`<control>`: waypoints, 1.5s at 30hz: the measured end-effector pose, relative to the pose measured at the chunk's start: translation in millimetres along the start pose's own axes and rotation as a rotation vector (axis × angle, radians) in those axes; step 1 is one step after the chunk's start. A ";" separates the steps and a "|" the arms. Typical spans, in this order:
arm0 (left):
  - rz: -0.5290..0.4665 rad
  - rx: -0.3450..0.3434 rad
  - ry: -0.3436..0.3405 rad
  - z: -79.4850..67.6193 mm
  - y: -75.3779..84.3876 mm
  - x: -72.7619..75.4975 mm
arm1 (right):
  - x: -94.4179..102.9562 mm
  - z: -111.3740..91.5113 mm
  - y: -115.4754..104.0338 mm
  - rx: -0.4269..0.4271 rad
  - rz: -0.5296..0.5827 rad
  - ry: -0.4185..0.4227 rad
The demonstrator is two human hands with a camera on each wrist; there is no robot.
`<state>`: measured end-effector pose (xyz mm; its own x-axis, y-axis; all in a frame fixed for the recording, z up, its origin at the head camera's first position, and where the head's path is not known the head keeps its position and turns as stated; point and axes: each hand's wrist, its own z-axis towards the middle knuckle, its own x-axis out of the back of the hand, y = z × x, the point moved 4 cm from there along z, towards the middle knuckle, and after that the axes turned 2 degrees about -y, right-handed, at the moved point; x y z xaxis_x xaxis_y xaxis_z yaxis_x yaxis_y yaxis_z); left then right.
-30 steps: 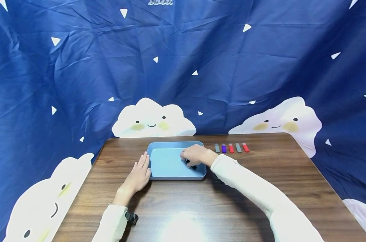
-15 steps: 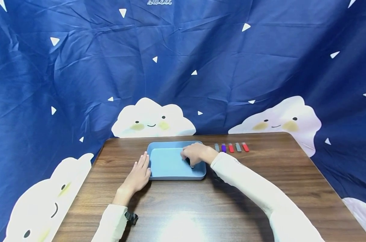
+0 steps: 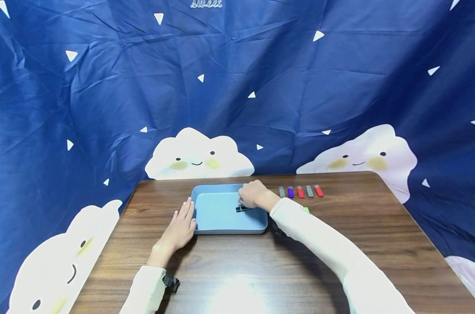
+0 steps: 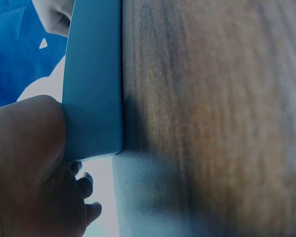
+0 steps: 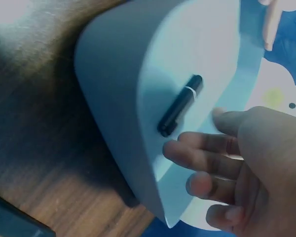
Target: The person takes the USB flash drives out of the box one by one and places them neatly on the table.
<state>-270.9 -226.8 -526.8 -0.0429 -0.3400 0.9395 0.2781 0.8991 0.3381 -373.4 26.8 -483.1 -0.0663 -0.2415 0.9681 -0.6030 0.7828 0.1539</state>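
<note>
A small black capped stick [image 5: 180,106] with a pale band lies on the floor of a light blue tray [image 3: 217,220]. Beside it, above the tray's right half, is my right hand [image 3: 253,194]; the right wrist view shows its fingers [image 5: 202,155] loosely bent, apart from the stick and holding nothing. My left hand [image 3: 181,226] rests along the tray's left wall with fingers straight. In the left wrist view its thumb side [image 4: 27,133] meets the corner of the tray wall [image 4: 93,98].
Right of the tray, several small flash-drive-like sticks stand in a row: grey [image 3: 282,192], purple [image 3: 290,192] and red [image 3: 300,192] among them. A bright green thing [image 3: 306,210] peeks out behind the right sleeve. A blue cloth with clouds hangs beyond the wooden table [image 3: 206,270].
My right hand has let go of the black stick and risen slightly toward the back, leaving the stick in view. The green thing has come into sight. My left hand stays put.
</note>
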 end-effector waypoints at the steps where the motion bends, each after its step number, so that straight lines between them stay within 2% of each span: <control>1: 0.003 0.002 -0.002 0.1 -0.3 -0.1 | 0.7 0.4 1.1 -0.001 0.005 -0.009; 6: -0.014 -0.006 0.005 -0.1 -1.2 -0.4 | 0.1 -1.4 1.7 0.027 0.008 -0.069; 12: -0.024 -0.017 0.013 0.2 -2.8 -2.9 | -9.5 0.1 -3.5 0.046 0.045 -0.093; 20: -0.022 -0.021 0.021 0.4 -1.5 -3.1 | 0.1 -2.4 -2.6 0.060 0.088 -0.008; 22: -0.013 -0.020 0.019 0.7 -2.2 -4.4 | 2.7 -4.5 -1.8 0.081 0.089 -0.010; 29: -0.015 -0.023 0.019 1.1 -3.6 -7.0 | -2.0 -10.6 -4.2 0.168 0.098 -0.102; 34: -0.029 -0.019 0.022 2.4 -4.4 -7.7 | -3.4 -11.1 -5.8 0.191 0.109 -0.080; 38: 0.007 -0.034 0.025 2.7 -7.4 -10.6 | -2.4 -9.7 -4.9 0.194 0.086 -0.055; 45: -0.061 -0.045 0.030 -0.1 -2.7 -3.4 | 2.4 -11.4 -3.1 0.191 0.072 -0.041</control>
<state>-271.4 -228.0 -530.9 -0.0323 -0.4029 0.9147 0.3190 0.8631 0.3915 -362.6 30.3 -479.1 -0.1446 -0.2150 0.9658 -0.7354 0.6764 0.0405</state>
